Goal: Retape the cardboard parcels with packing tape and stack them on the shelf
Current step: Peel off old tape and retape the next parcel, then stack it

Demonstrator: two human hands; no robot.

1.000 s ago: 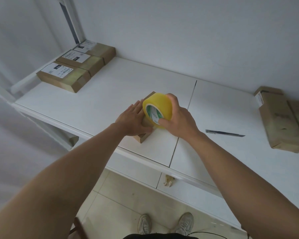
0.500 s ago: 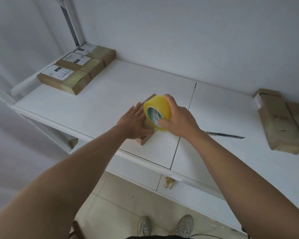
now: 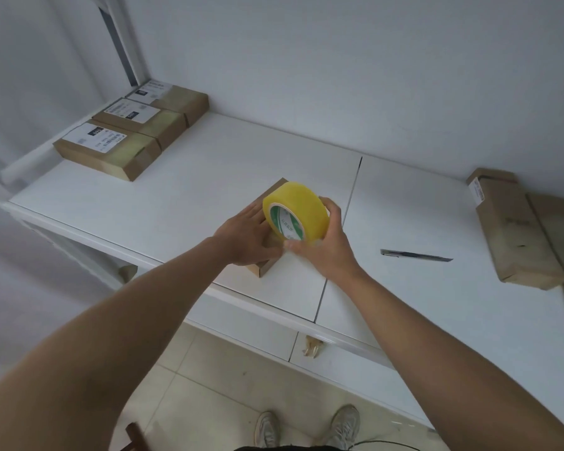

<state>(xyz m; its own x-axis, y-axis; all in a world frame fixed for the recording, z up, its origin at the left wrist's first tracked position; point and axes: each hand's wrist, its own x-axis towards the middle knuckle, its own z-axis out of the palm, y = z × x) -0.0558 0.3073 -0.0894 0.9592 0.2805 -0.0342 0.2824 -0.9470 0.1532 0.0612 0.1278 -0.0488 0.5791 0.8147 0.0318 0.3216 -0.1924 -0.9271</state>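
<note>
We're at the middle of the frame, where a small cardboard parcel [image 3: 267, 266] lies flat on the white surface [image 3: 183, 203], mostly hidden under both hands. The left hand [image 3: 246, 237] lies flat on top of it, fingers straight and pressing down. The right hand [image 3: 319, 244] curls round the yellow tape roll [image 3: 295, 211], thumb at its lower edge, fingers over the far rim, roll on edge above the parcel.

We'd judge the parcel light and stiff, apt to slide on this smooth surface, so pinning it from above suits it; the roll looks rigid and best gripped across its rim. Both forearms reach in from the lower corners, wrists low. Three taped parcels [image 3: 134, 131] sit upper left, more parcels [image 3: 515, 229] at the right edge, a cutter [image 3: 415, 255] beside them.
</note>
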